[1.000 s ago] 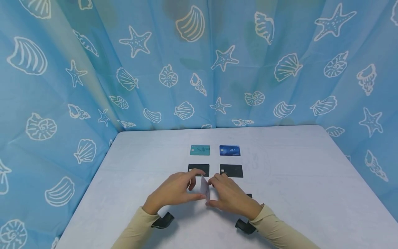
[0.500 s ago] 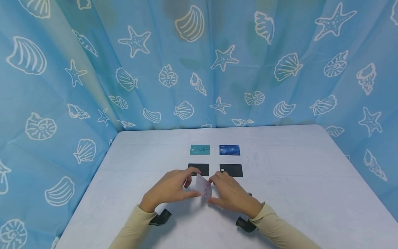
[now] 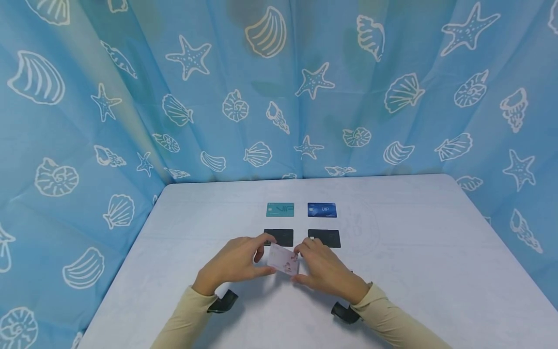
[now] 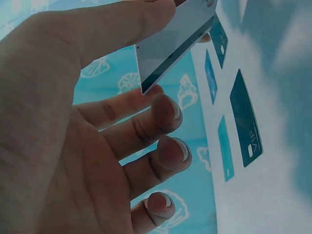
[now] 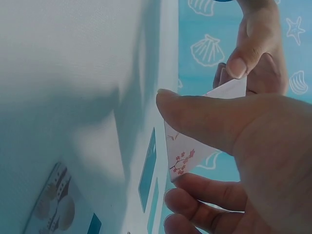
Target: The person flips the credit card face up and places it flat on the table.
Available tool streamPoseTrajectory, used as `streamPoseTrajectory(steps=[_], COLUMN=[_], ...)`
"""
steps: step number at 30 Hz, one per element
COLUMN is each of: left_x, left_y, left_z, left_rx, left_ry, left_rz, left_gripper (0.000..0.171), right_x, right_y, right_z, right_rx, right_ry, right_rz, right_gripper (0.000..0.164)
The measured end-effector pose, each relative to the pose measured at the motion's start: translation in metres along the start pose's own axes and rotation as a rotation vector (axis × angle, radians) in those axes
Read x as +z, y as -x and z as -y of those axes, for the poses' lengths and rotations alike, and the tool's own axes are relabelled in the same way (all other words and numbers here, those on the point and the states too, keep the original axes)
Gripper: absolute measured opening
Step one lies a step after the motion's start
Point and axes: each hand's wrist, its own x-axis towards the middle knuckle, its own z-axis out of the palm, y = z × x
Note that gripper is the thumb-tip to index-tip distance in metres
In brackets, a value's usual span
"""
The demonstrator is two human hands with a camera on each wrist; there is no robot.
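A white card with pink blossoms is held up over the table, its printed face turned toward the head camera. My left hand pinches its left end between thumb and index finger. On the right end, my right hand grips it with thumb and fingertips. The left wrist view shows the card's back, which carries a dark stripe. Red blossom sprigs on the front show in the right wrist view. Just beyond the hands lie two black cards, left and right.
Farther back on the white table lie a teal VIP card and a blue VIP card. A patterned card lies by the right hand, mostly hidden in the head view. A blue seashell curtain hangs behind the table.
The card has turned from nearly edge-on to showing its blossom face to the head camera. My left hand has moved slightly left and back; the right has hardly moved.
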Motion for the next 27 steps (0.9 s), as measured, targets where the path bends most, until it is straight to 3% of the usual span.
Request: streamPoseTrajectory(steps=[27], left_x=[0.0060], left_y=[-0.0020], left_z=[0.0083], left_rx=[-0.066], left_ry=[-0.058], left_rz=[0.070], left_gripper=[0.058], right_x=[0.0022], right_y=[-0.0005], right_z=[-0.0021], right_rx=[-0.020], right_ry=[0.026], right_rz=[0.008], right_gripper=[0.057])
